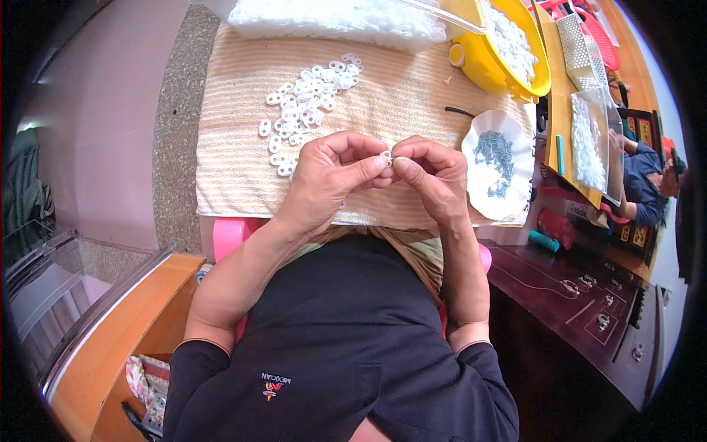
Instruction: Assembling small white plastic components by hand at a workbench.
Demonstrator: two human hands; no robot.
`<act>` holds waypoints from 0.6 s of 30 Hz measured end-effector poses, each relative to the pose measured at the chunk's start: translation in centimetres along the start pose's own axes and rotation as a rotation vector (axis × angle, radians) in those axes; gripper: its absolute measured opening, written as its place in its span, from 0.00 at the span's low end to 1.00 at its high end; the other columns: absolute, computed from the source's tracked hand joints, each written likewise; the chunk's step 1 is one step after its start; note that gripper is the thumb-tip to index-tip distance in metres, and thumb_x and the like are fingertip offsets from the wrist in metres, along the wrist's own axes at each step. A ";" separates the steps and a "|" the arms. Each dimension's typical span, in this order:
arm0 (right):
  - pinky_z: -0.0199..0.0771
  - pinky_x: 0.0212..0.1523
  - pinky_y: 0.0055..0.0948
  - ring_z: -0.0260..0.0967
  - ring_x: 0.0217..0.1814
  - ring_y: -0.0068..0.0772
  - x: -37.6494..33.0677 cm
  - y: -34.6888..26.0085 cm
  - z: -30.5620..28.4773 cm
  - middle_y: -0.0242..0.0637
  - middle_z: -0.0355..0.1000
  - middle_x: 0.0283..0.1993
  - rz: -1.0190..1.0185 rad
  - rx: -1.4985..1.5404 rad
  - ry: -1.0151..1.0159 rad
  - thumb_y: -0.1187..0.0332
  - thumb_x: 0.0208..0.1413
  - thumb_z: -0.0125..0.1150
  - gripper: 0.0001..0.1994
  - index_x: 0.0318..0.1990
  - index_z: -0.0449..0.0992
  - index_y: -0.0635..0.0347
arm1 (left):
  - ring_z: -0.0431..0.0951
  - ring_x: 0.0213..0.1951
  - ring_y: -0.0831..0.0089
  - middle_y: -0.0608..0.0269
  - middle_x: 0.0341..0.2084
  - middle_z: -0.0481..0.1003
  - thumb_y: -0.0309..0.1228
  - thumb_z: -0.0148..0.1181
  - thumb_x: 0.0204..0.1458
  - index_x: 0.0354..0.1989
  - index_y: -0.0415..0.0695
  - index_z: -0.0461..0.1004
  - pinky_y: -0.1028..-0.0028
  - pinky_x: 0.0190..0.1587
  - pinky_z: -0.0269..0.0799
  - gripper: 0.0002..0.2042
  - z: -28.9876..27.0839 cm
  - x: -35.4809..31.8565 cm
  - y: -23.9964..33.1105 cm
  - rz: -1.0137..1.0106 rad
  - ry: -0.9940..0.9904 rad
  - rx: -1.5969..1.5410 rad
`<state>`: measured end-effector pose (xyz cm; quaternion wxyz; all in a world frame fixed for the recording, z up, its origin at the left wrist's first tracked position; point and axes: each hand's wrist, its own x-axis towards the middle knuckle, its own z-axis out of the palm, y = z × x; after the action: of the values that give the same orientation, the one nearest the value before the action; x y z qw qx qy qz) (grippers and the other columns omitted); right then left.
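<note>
My left hand (pixel 328 177) and my right hand (pixel 436 175) meet above the towel (pixel 239 132), near its front edge. Thumb and forefinger of each pinch a small white two-hole plastic piece (pixel 387 158) between them. Fingertips cover much of this piece. To the left and beyond my left hand lies a loose pile of white oval two-hole pieces (pixel 305 99). A white scalloped dish (pixel 477 193) stands to the right of my right hand. Small dark metal parts, apparently screws (pixel 495 153), are heaped in it.
At the far edge a clear bin (pixel 451 16) holds many white pieces. A yellow tub (pixel 471 70) of white pieces stands at far right, with a black strip (pixel 459 111) nearer. Another person (pixel 648 184) sits at a wooden table (pixel 563 121) on the right.
</note>
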<state>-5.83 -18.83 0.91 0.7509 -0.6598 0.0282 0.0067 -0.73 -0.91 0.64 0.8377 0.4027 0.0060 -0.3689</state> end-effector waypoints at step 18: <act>0.76 0.39 0.21 0.73 0.36 0.24 0.2 -0.4 0.8 0.38 0.74 0.36 -0.009 -0.083 0.004 0.78 0.56 0.59 0.04 0.37 0.77 0.70 | 0.78 0.32 0.77 0.58 0.30 0.78 0.22 0.60 0.54 0.39 0.32 0.75 0.78 0.38 0.76 0.07 -0.1 -0.1 -0.2 0.116 0.018 0.116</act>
<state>-5.54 -18.12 1.39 0.7227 -0.6907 0.0261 0.0031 -0.86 -0.83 0.46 0.8329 0.4532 -0.0311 -0.3161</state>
